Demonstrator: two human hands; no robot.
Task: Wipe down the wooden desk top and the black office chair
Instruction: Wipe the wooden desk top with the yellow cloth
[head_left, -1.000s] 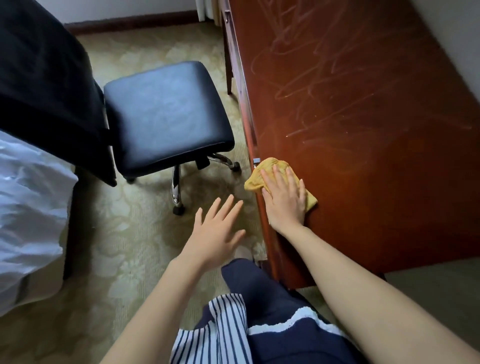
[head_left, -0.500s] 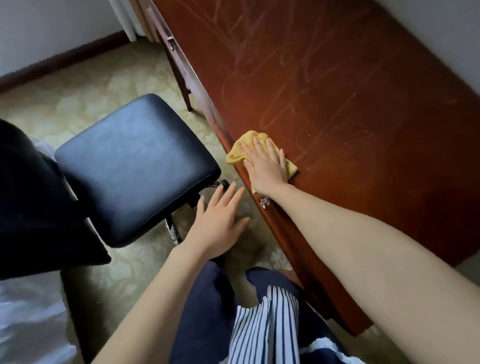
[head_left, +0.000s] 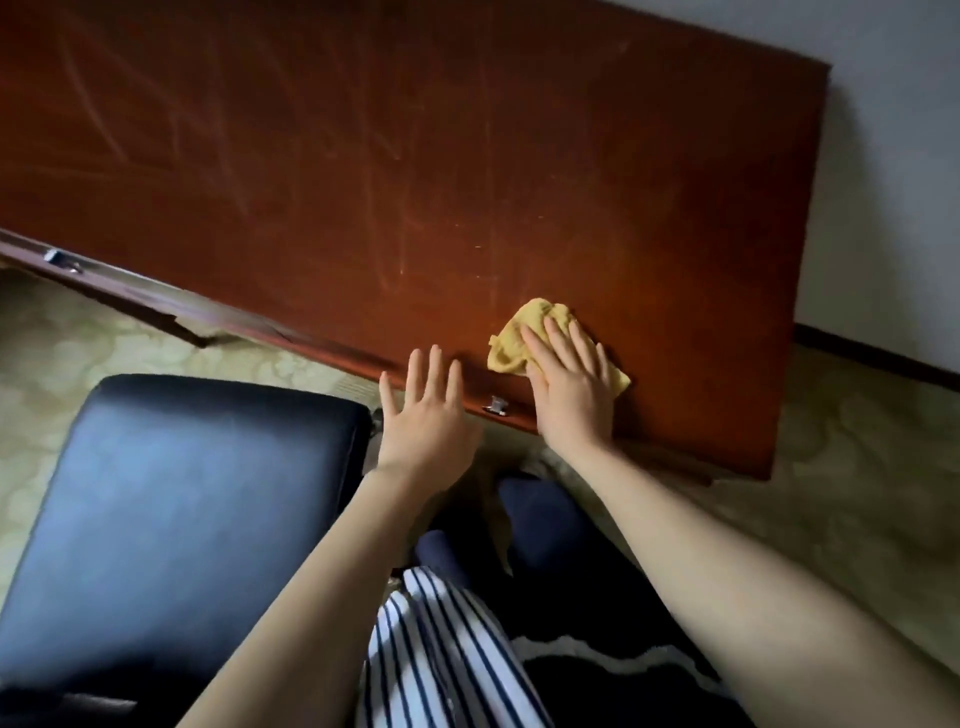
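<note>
The reddish wooden desk top (head_left: 395, 171) fills the upper part of the head view, streaked with wipe marks. A crumpled yellow cloth (head_left: 511, 338) lies near the desk's front edge. My right hand (head_left: 569, 384) presses flat on the cloth with straight fingers. My left hand (head_left: 426, 415) hovers open with spread fingers just in front of the desk edge, holding nothing. The black office chair seat (head_left: 176, 509) stands at the lower left, close beside my left forearm.
A metal drawer handle (head_left: 496, 404) sits on the desk's front face between my hands; another handle (head_left: 62, 258) shows at far left. Patterned beige carpet (head_left: 857, 467) surrounds the desk. A white wall (head_left: 893, 182) with a dark baseboard runs at the right.
The view has swung round so the desk now lies across the top. My right hand has slid the cloth along the front edge, and the chair seat is now at the lower left.
</note>
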